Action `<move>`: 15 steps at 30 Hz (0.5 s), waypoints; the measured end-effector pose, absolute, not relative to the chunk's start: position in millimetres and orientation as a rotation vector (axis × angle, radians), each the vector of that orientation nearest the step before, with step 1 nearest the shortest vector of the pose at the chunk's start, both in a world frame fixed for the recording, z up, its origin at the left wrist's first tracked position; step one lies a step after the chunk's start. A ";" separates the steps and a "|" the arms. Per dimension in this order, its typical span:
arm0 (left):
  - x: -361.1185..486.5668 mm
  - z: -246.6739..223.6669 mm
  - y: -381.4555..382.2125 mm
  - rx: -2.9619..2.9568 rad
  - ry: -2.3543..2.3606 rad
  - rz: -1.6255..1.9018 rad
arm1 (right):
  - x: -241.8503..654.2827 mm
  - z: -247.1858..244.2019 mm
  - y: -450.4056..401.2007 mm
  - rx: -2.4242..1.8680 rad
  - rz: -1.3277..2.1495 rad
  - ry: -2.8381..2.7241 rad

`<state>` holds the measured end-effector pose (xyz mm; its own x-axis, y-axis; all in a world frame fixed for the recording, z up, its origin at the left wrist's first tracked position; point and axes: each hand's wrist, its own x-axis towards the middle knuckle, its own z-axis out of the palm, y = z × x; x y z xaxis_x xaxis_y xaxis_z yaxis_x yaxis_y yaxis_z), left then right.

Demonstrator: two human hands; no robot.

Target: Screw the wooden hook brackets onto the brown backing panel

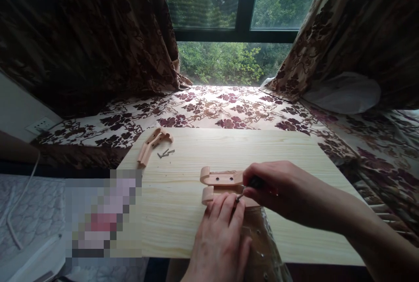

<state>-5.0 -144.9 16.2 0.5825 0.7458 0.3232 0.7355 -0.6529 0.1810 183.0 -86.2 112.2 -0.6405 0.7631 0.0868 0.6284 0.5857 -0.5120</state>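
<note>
Two light wooden pieces with curled ends lie side by side near the middle of the table. The far wooden piece [225, 179] has two dark screws in it. Against the near wooden piece [207, 195] rest the fingertips of my left hand [220, 225], pressing it down, thumb apart. A screwdriver [257, 182] is gripped in my right hand [280, 190], closed round its dark handle. Its shaft points down and left to a spot beside my left fingertips, which hide the tip. Beneath the pieces a brown cardboard [257, 234] with shiny clear wrap reaches toward me.
More wooden pieces [153, 141] with curled ends lie at the table's far left, with several loose screws [165, 153] beside them. The pale wooden table [176, 221] stands before a flower-patterned window seat [209, 108]. A blurred patch covers the table's left edge.
</note>
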 end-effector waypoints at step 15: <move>-5.4 14.4 -146.6 2.705 1.344 0.540 | 167.7 117.9 -68.2 -1.263 0.583 -2.588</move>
<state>-5.4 -146.6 14.4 0.5551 0.7840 0.2780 0.7582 -0.6143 0.2185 167.7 -68.2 117.9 -0.6133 0.7898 0.0093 0.7096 0.5561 -0.4328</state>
